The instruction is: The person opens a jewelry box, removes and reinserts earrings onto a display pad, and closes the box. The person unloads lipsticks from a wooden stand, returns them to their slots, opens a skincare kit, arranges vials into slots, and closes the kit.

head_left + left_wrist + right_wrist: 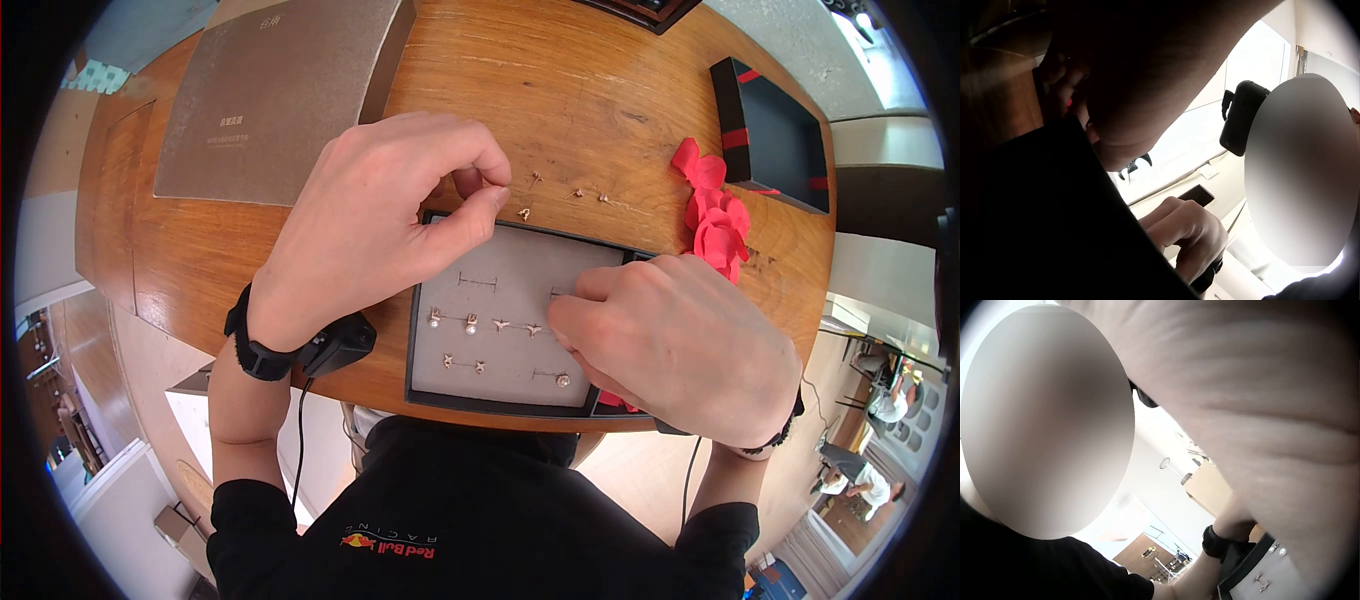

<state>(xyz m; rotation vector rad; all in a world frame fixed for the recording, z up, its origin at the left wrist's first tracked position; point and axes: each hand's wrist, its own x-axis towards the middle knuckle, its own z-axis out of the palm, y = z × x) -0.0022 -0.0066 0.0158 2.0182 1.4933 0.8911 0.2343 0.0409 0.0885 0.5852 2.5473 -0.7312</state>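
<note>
A shallow black jewelry box with a grey slotted pad lies before me. Several small earrings, among them a pearl stud and a bow-shaped stud, sit in pairs in the pad's slots. One round stud is alone at the lower right slot. My left hand is over the box's upper left corner, thumb and index fingertips together; whatever is between them is hidden. Over the pad's right side, my right hand has bent fingers at the upper right slot, fingertips hidden beneath it.
Several loose earrings, such as one small earring, lie on the wooden table beyond the box. Red artificial petals and a black box with red ribbon are at the right. A large brown box stands back left.
</note>
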